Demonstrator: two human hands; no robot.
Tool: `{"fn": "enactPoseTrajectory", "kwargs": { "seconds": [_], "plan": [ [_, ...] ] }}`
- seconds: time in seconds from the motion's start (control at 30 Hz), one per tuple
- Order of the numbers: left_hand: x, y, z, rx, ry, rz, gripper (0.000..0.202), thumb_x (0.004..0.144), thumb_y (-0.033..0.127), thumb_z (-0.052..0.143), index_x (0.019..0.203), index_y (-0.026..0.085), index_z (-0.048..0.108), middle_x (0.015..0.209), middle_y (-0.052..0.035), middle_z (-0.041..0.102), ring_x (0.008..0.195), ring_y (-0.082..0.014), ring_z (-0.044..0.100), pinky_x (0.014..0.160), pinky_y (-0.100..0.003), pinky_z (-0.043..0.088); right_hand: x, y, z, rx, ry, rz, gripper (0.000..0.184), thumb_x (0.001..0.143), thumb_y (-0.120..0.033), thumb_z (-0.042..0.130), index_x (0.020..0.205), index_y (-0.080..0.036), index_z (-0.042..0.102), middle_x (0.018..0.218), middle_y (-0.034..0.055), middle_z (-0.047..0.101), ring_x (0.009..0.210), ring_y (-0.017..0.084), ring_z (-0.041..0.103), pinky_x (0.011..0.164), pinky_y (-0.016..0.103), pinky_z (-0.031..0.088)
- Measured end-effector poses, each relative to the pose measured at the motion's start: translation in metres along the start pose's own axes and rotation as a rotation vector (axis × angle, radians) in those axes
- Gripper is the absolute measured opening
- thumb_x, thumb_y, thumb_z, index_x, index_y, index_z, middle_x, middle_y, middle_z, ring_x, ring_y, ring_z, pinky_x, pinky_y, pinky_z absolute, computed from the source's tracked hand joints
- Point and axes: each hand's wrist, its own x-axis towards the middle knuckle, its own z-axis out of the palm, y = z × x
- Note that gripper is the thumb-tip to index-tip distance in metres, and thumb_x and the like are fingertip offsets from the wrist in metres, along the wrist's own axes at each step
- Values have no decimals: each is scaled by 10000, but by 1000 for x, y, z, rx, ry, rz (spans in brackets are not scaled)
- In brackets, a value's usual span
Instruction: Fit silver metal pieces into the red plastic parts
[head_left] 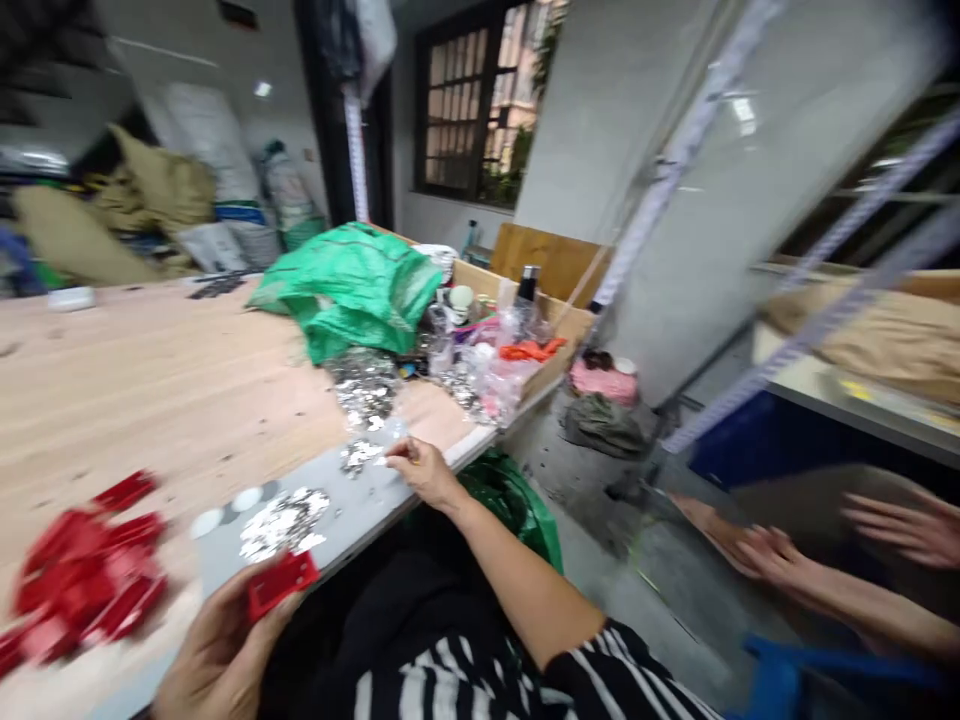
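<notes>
My left hand point(217, 650) is at the bottom left, closed on a small red plastic piece point(281, 583) held near my lap. My right hand point(421, 468) reaches forward to the table's front edge, fingers pinched at a small pile of shiny silver bits point(358, 455). Whether a bit is in the pinch is too small to tell. A second heap of silver bits point(281, 520) lies on the grey mat point(360, 505) between both hands. A pile of red plastic pieces point(82, 580) lies at the left on the wooden table point(150, 380). The picture is smeared by motion.
A green plastic bag point(349, 285) and a larger heap of silver bits point(365, 385) sit further back. A wooden box point(517, 330) with bottles and clutter stands at the table's right end. Another person's hands point(780, 555) show at the lower right, by a blue object point(795, 670).
</notes>
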Motion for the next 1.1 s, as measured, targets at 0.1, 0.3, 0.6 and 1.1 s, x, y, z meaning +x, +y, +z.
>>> {"fn": "enactPoseTrajectory", "kwargs": {
  "seconds": [0.1, 0.3, 0.6, 1.1],
  "plan": [
    [-5, 18, 8, -7, 78, 20, 395, 665, 338, 761, 1018, 219, 631, 993, -27, 726, 913, -211, 685, 843, -299, 557, -11, -19, 7, 22, -127, -46, 131, 779, -299, 627, 828, -177, 636, 797, 1, 644, 781, 150, 579, 736, 262, 432],
    [4, 21, 0, 37, 136, 115, 324, 734, 300, 709, 1038, 212, 640, 1053, -58, 703, 979, -227, 666, 892, -335, 527, -34, -63, 38, -196, -390, -202, 128, 867, -321, 561, 883, -214, 631, 736, 2, 640, 621, 131, 553, 585, 237, 428],
    [1, 22, -8, 279, 179, 313, 322, 770, 243, 682, 1090, 241, 647, 1076, -55, 713, 983, -228, 673, 882, -337, 527, -39, -78, 70, -305, -511, -458, 96, 892, -218, 510, 897, -240, 603, 801, 24, 659, 692, 156, 616, 657, 260, 489],
    [-3, 21, -7, 306, 158, 407, 346, 800, 199, 650, 1140, 252, 619, 1097, -51, 709, 998, -219, 672, 884, -339, 537, -43, -71, 85, -249, -511, -504, 137, 909, -213, 483, 930, -241, 616, 852, 57, 649, 783, 183, 615, 695, 306, 505]
  ]
}}
